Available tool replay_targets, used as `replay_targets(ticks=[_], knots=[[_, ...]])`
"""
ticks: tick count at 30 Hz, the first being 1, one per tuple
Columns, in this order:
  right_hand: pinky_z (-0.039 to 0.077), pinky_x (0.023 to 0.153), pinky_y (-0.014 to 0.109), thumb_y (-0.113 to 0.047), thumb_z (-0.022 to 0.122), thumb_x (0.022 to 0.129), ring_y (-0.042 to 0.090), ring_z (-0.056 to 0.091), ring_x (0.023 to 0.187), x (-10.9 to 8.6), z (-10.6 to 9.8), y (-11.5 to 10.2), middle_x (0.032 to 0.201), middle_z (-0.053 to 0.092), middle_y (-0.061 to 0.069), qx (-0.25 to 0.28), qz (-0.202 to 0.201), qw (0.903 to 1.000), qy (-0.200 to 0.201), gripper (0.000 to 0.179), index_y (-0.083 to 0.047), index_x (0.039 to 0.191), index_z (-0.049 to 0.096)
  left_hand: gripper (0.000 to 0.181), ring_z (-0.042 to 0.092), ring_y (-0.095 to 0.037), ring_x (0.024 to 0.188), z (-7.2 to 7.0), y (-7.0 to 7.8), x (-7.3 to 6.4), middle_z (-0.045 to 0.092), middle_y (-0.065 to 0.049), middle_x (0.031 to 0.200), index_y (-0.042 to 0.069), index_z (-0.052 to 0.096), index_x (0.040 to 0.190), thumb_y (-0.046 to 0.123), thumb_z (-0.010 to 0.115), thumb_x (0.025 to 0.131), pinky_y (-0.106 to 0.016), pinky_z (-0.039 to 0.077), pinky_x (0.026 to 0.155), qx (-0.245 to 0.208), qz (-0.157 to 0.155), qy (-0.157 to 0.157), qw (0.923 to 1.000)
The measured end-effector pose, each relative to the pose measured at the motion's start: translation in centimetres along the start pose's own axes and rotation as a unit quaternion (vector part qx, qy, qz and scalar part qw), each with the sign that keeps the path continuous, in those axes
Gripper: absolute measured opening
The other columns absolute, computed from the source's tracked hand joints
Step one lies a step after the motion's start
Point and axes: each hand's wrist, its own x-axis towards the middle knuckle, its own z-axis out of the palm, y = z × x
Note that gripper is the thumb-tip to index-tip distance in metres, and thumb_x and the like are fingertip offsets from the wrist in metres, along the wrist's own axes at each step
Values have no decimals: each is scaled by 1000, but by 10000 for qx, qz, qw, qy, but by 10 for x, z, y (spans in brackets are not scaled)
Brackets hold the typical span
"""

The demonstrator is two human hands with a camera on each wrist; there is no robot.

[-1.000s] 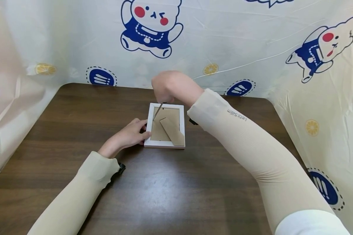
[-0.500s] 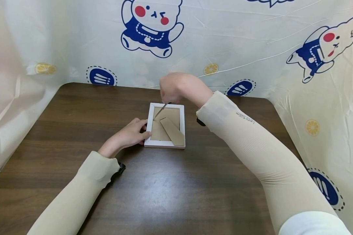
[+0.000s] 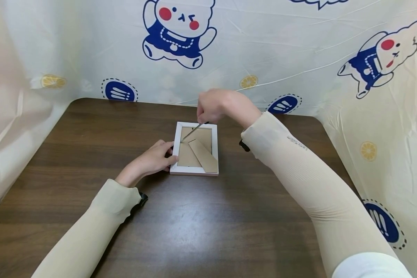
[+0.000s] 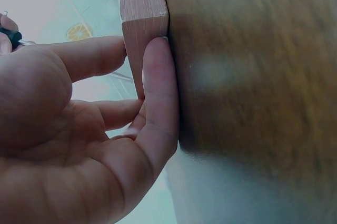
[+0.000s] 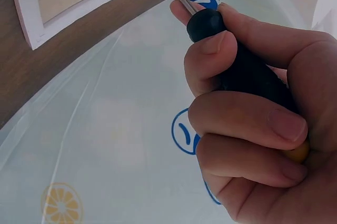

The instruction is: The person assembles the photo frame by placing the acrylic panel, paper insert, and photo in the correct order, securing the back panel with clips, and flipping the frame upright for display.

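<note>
A white picture frame (image 3: 194,170) lies face down on the brown table, its tan backing board (image 3: 191,156) and slanted easel leg (image 3: 203,156) facing up. My left hand (image 3: 155,157) holds the frame by its left side, the thumb on the rim and other fingers against the side. In the right wrist view, my right hand (image 5: 253,103) wraps round a screwdriver's dark handle (image 5: 253,76), which has a yellow end. The metal shaft (image 3: 192,132) slants down to the left, its tip at the inner left edge of the frame, beside the backing.
The wooden table (image 3: 194,231) has its far edge just behind the frame. A pale printed sheet (image 3: 264,46) hangs behind and on both sides. Small black hanging tabs show on the backing. A dark wrist camera (image 3: 244,145) sits under the right sleeve.
My right hand has swung right and slightly down, tilting the screwdriver lower while its tip stays at the frame's left inner edge. The left hand and frame have not moved.
</note>
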Motion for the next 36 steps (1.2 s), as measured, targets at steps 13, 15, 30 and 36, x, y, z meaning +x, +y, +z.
replay_targets(ticks=[13, 15, 30, 36], knots=[[43, 76, 31, -25, 58, 110, 10, 48, 63, -6, 17, 25, 68, 58, -2, 569, -170, 9981, 139, 27, -14, 120, 81, 59, 66, -29, 91, -1, 2, 0, 41, -27, 127, -13, 35, 156, 11, 57, 108, -33, 65, 76, 37, 23, -31, 10000], [44, 78, 31, -26, 59, 110, 9, 48, 63, -7, 19, 28, 64, 55, -4, 690, -170, 9974, 106, 27, -14, 124, 80, 58, 65, -29, 91, -1, 2, -1, 41, -27, 127, -13, 36, 156, 11, 57, 108, -33, 65, 75, 31, 34, -18, 10000], [37, 67, 28, -24, 61, 110, 10, 47, 63, -3, 42, 51, 65, 58, -2, 1151, -307, 9928, 140, 28, -12, 129, 78, 60, 65, -29, 92, -1, 0, -2, 41, -28, 128, -13, 35, 157, 11, 58, 107, -33, 65, 76, 20, 31, 3, 10000], [34, 66, 29, -25, 61, 110, 11, 40, 61, -4, 53, 64, 64, 50, -3, 1462, -309, 9887, 68, 27, -15, 129, 78, 58, 67, -28, 90, -1, 1, -2, 41, -28, 129, -13, 37, 156, 12, 58, 108, -33, 65, 76, 61, 35, -26, 10000]])
